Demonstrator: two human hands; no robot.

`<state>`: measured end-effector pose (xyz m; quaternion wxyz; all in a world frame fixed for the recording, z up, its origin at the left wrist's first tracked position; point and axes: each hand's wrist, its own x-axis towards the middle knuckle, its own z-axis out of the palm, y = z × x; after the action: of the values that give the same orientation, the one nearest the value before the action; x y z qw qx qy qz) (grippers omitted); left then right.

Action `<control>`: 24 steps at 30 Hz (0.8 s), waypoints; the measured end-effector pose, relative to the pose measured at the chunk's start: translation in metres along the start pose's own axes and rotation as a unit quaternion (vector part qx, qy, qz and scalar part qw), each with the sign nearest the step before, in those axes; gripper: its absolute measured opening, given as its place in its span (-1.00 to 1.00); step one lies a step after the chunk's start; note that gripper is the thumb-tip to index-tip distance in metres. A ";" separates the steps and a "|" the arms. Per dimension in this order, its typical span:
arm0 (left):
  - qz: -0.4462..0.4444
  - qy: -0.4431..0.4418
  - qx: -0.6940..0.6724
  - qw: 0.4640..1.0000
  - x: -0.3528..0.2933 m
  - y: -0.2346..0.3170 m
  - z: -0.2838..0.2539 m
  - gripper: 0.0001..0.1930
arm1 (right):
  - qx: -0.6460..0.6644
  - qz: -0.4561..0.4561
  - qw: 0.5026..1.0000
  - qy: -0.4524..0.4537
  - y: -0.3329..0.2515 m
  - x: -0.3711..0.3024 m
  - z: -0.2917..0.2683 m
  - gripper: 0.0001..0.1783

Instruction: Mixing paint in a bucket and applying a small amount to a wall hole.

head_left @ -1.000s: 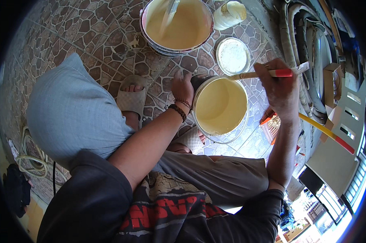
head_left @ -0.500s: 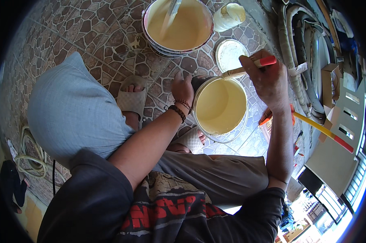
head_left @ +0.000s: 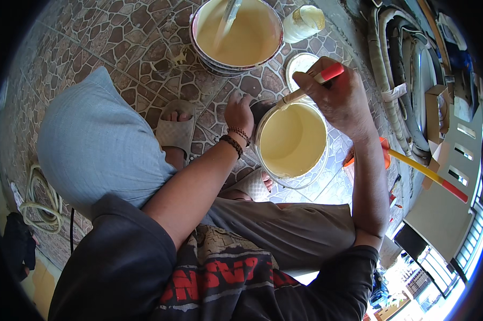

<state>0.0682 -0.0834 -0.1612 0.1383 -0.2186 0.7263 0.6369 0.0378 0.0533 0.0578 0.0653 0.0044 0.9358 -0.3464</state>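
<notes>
My right hand (head_left: 337,99) is closed around a paintbrush (head_left: 299,95) with a red-ended handle. Its bristle end meets the far rim of a paint bucket (head_left: 327,136) that stands between my arms. Pale yellow paint (head_left: 290,140) fills part of that bucket, and some coats its inner wall. Beside the bucket's dark left side is my left hand (head_left: 239,114), fingers loosely bent and apart, with nothing visible in it. Whether it touches the bucket I cannot tell. Beaded bracelets (head_left: 235,143) circle my left wrist.
A larger paint bucket (head_left: 194,33) with a stirring stick (head_left: 228,21) stands farther off, near a white container (head_left: 303,24). A round lid (head_left: 301,63) lies partly behind my right hand. To the right are a yellow-handled tool (head_left: 418,167) and bundled hoses (head_left: 388,64). A coiled hose (head_left: 43,211) lies left.
My right hand has moved left with the paintbrush, whose bristle end has slid left along the bucket's far rim. My left hand has shifted only slightly.
</notes>
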 end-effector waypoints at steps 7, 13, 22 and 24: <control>-0.070 -0.123 -0.225 0.964 0.014 0.006 -0.006 -0.58 | 0.220 0.065 0.973 0.017 0.013 -0.007 -0.027 -0.79; -0.115 -0.145 -0.277 0.943 0.013 0.019 -0.008 -0.56 | 0.412 0.116 0.903 0.037 0.056 -0.010 -0.025 -0.80; -0.167 -0.193 -0.333 0.908 0.016 0.018 -0.011 -0.50 | 0.437 0.169 0.882 -0.045 0.069 0.007 0.012 -0.81; -0.170 -0.194 -0.336 0.906 0.015 0.019 -0.011 -0.50 | 0.419 0.169 0.891 -0.048 0.075 0.009 0.009 -0.80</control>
<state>0.0464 -0.0944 -0.1508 0.3008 -0.2443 0.3804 0.8397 0.0337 0.1037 0.0014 0.1594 0.1730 0.6843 -0.6902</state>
